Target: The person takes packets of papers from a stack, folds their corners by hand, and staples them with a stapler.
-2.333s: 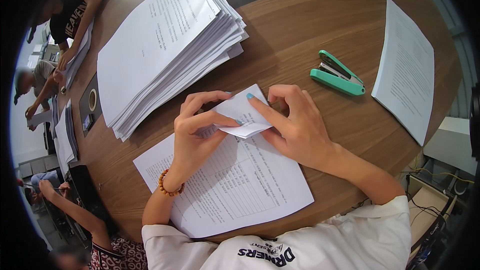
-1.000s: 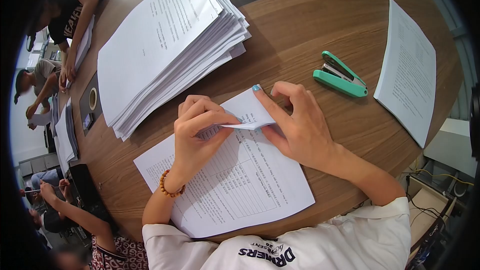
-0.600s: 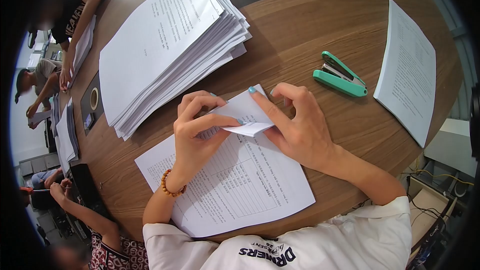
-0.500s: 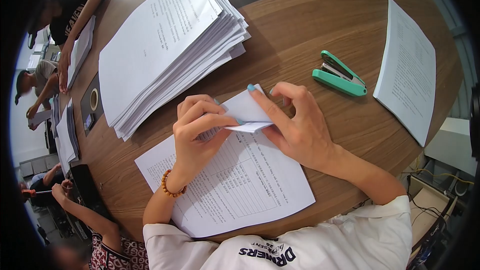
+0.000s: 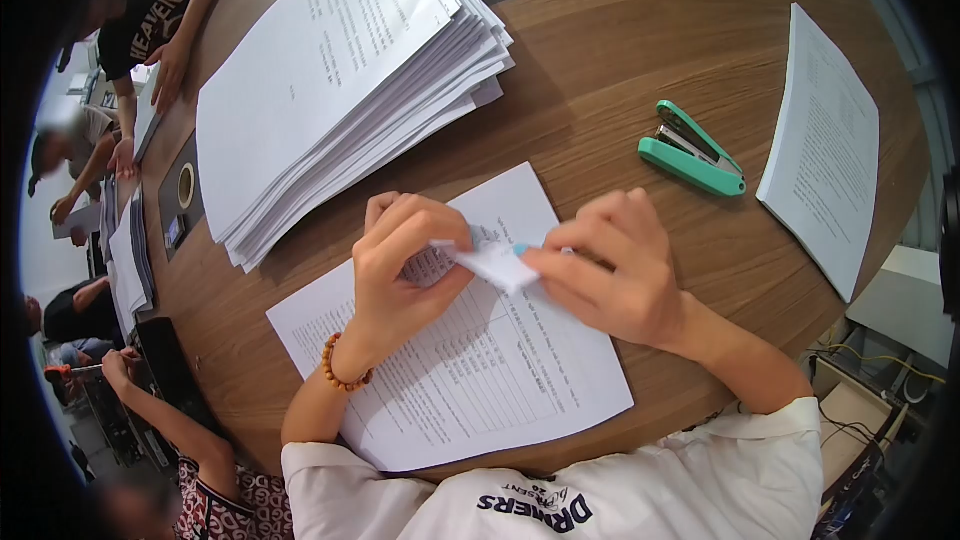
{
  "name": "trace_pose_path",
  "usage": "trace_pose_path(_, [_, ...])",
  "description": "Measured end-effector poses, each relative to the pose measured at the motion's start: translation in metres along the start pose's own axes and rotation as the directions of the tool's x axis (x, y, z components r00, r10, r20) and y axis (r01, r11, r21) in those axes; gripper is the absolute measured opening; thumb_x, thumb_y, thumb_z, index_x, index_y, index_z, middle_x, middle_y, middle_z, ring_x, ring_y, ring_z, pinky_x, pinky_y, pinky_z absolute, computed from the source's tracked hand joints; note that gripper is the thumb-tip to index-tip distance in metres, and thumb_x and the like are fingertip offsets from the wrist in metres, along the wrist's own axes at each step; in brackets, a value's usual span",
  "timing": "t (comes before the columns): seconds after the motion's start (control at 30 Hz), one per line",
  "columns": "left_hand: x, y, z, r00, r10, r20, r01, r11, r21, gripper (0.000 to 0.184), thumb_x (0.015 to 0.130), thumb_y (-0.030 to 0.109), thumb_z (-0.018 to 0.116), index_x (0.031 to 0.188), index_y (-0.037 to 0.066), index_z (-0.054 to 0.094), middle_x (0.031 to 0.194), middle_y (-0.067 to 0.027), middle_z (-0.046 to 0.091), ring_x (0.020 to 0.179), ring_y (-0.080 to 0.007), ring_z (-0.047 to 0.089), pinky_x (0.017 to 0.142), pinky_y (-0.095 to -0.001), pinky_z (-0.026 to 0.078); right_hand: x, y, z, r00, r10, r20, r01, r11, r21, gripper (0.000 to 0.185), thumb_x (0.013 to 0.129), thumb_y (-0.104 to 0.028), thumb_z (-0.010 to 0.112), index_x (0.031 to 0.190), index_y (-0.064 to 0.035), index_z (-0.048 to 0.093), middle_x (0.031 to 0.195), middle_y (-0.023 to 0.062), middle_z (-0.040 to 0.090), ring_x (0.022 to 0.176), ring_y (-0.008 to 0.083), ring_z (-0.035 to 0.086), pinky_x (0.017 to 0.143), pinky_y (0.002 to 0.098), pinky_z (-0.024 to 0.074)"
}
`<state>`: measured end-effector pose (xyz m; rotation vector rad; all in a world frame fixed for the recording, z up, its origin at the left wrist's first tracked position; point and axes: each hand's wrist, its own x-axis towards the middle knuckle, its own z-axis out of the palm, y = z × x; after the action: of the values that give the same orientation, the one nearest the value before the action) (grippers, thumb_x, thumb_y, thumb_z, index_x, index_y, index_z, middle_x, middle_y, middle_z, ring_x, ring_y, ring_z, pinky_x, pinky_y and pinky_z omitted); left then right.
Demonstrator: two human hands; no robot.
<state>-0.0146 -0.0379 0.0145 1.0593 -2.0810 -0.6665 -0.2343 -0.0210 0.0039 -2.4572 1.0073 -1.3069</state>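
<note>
A small piece of folded white paper [image 5: 510,268] is pinched between my two hands, and the motion blurs it. My left hand [image 5: 410,250] grips its left side, thumb and fingers closed together. At its right edge, my right hand [image 5: 620,265] holds it with bent fingers, also slightly blurred. Right beneath both hands lies a printed sheet [image 5: 470,370] with a table on it. Whether the folded piece is separate from that sheet I cannot tell. Beyond my right hand, a green stapler [image 5: 693,152] rests on the desk with its arm raised.
A thick stack of printed papers [image 5: 330,90] stands at the upper left of the wooden desk [image 5: 590,50]. Another printed stack [image 5: 825,150] lies at the right edge. At the left, a person in a black shirt [image 5: 155,15] and other people handle papers and a tool.
The folded paper has tipped down toward me and shows less surface. My right hand's fingers have curled in and shifted. The printed sheet's far corner now shows.
</note>
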Motion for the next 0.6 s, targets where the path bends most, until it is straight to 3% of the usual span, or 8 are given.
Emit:
trace_pose_path(0.03, [0.0002,0.0013,0.0016,1.0,-0.01,-0.025,0.01,1.0,-0.024,0.034,0.06,-0.005,0.074,0.09,0.009,0.066,0.08,-0.0001,0.062,0.075,-0.0158,0.055,0.076,-0.0308,0.035,0.0011,0.0022,0.0019,1.0,-0.002,0.002,0.002,1.0,0.002,0.022,0.065,-0.006,0.072,0.086,-0.0058,0.067,0.079,0.0005,0.061,0.068,0.0157,0.052,0.059,0.0297,0.035])
trace_pose_path(0.07, [0.0007,0.0035,0.0029,1.0,-0.014,-0.027,0.014,1.0,-0.024,0.034,0.06,-0.005,0.074,0.09,0.009,0.066,0.08,-0.0001,0.062,0.075,-0.0158,0.055,0.076,-0.0308,0.035,0.0016,0.0049,0.0053,0.993,0.116,-0.017,-0.115,0.992,0.054,0.025,0.068,-0.006,0.071,0.093,-0.0046,0.066,0.079,0.0026,0.06,0.068,0.0174,0.053,0.059,0.0309,0.0366])
trace_pose_path(0.13, [0.003,0.0082,0.0059,0.999,-0.016,-0.048,0.017,1.0,0.022,0.049,0.066,-0.004,0.072,0.114,0.008,0.064,0.085,-0.0027,0.062,0.077,-0.0167,0.055,0.075,-0.0293,0.035,0.0016,0.0033,0.0041,0.949,0.316,0.028,-0.316,0.938,0.14,0.035,0.076,-0.006,0.069,0.109,-0.0019,0.06,0.078,0.007,0.059,0.068,0.0222,0.053,0.062,0.0336,0.0408])
trace_pose_path(0.23, [0.0003,0.0035,0.0013,0.999,0.008,0.046,-0.014,0.993,0.119,0.057,0.071,-0.005,0.068,0.125,0.008,0.058,0.088,-0.0044,0.062,0.078,-0.0164,0.056,0.076,-0.0292,0.036,0.0008,0.0044,0.0075,0.957,0.291,0.0,-0.289,0.951,0.112,0.037,0.076,-0.006,0.068,0.112,-0.0021,0.059,0.077,0.0067,0.059,0.07,0.0229,0.054,0.065,0.0335,0.0424])
trace_pose_path(0.6, [0.0067,0.0099,0.0032,0.999,-0.033,0.038,0.027,0.987,0.157,0.041,0.082,-0.003,0.061,0.121,0.009,0.062,0.089,-0.0049,0.065,0.073,-0.0143,0.052,0.074,-0.028,0.036,-0.0034,0.0052,0.009,0.974,0.224,-0.01,-0.224,0.974,0.021,0.044,0.076,-0.012,0.07,0.116,-0.0008,0.059,0.089,0.0081,0.058,0.081,0.0227,0.056,0.072,0.0331,0.0454])
